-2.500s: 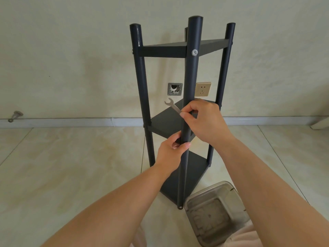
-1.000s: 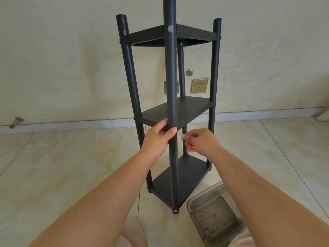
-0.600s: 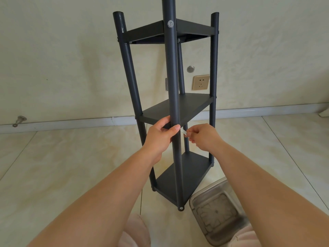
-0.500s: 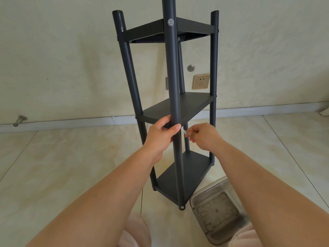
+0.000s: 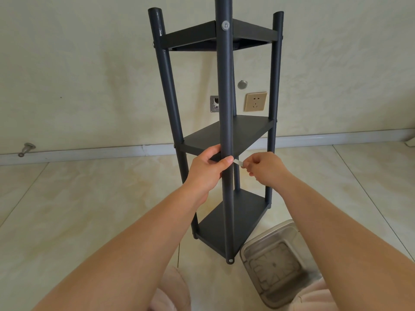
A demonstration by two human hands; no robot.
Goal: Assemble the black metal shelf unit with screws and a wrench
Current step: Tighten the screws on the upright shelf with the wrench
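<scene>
The black shelf unit (image 5: 226, 135) stands upright on the floor tiles, with 3 shelves between its posts. The left hand (image 5: 207, 168) has its fingers curled around the nearest post (image 5: 225, 90), at the level of the middle shelf (image 5: 242, 133). Just right of these fingers, the right hand (image 5: 263, 168) pinches the handle of the wrench (image 5: 238, 162), whose head is hidden behind the post. The metal frame looks stiff but probably light and easy to tip, so a grip on the post is sensible. The thin, smooth wrench may slip.
</scene>
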